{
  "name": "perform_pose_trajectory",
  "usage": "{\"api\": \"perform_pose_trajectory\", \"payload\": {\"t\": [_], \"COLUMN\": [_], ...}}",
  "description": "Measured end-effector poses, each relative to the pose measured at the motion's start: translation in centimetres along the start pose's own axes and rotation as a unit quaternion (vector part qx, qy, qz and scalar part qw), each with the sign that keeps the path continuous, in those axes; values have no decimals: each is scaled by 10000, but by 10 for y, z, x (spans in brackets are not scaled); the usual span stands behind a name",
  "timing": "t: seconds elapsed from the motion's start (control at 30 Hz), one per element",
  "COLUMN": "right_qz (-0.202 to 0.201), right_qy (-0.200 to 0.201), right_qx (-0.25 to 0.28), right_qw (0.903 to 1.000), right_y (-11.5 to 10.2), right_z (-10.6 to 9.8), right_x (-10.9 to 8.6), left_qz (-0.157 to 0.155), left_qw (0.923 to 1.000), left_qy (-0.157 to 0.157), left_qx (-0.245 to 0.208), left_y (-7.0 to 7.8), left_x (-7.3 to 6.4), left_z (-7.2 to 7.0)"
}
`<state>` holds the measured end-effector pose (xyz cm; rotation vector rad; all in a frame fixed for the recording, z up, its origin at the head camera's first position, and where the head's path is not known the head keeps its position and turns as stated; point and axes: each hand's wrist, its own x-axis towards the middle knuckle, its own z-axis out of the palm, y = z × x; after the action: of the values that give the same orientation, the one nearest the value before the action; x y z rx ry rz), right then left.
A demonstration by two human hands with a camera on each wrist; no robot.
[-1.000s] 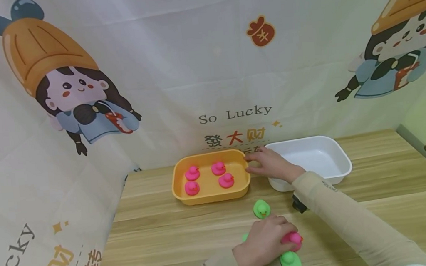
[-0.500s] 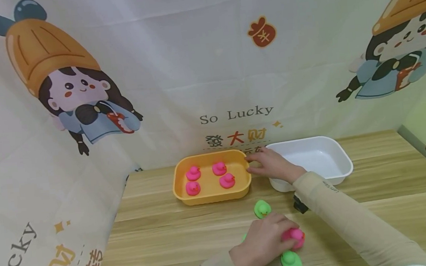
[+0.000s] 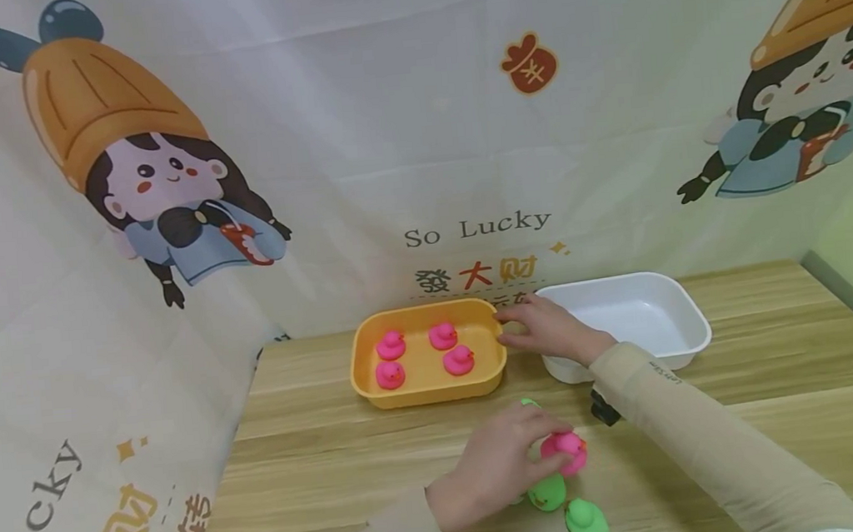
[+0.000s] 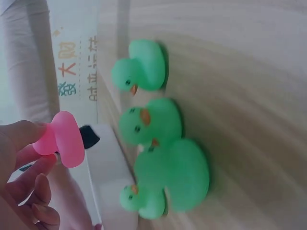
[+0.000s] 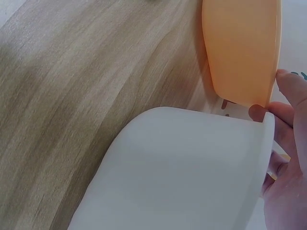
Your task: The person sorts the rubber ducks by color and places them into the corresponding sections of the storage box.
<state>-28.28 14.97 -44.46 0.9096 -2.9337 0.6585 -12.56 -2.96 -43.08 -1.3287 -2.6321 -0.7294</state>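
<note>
My left hand (image 3: 490,461) pinches a pink rubber duck (image 3: 566,453) between thumb and fingers. The left wrist view shows this pink duck (image 4: 68,140) held off the tabletop. Beneath and around that hand sit several green rubber ducks; one green duck (image 3: 586,522) is in full sight, another green duck (image 3: 548,493) is partly covered by the hand. At the near end of the orange tub, my right hand (image 3: 552,327) grips the rim with thumb and fingertip, as the right wrist view shows on the orange tub (image 5: 242,52). Several pink ducks (image 3: 459,360) lie inside it.
A white tub (image 3: 695,337) stands right of the orange one, partly behind my right forearm. Its wall (image 5: 182,167) lies close below my right fingers. Printed cloth (image 3: 356,138) hangs behind the wooden table (image 3: 323,483).
My left hand has lifted the pink duck and moved it left and away from me, uncovering a green duck. My right hand stays at the orange tub's rim.
</note>
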Motion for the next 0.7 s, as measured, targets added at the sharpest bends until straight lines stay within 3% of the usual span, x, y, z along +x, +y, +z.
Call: {"api": "perform_pose_trajectory", "payload": {"t": [0.2,0.5,0.7], "right_qz": [-47,-70,-104], "right_qy": [39,22,26], "right_qx": [-5,-15,0], "right_qw": [10000,10000,9999], "right_y": [1,0,-1], "right_z": [0,-1,-1], "right_x": [-1,-1,-1], "left_qz": [-202,-419,-859], "left_qw": [9998,9973,9948], "left_qy": [-10,260,158], "left_qx": [11,552,526], "left_y": [-11,-36,-55], "left_x": [-1,0,3], "left_z": [-19,-44,-66]}}
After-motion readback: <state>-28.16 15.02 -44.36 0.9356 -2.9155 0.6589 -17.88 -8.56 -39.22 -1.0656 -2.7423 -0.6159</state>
